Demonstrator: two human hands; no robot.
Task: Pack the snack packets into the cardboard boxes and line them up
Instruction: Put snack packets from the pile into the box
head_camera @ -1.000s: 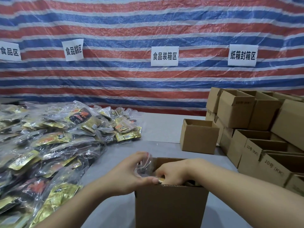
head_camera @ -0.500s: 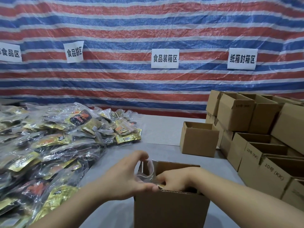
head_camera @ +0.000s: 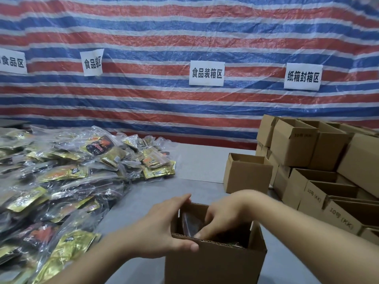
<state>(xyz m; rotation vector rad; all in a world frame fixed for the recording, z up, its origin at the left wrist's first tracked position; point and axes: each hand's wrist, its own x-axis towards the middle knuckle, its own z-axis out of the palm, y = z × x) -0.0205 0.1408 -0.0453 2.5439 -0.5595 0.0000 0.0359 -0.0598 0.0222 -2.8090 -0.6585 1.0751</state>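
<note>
Packet [head_camera: 191, 223], above the rim 0.5 s ago, now sits down inside front box [head_camera: 215, 261]. R hand [head_camera: 222, 217] fingers curl on it, pushing it in; L hand [head_camera: 162, 228] grips box's left wall. Insertion near done; lining up w/ boxes [head_camera: 307, 181] pending

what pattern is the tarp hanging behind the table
Horizontal red, blue and white stripes on the tarp, under a clear plastic film; the head view shows it best.
</note>
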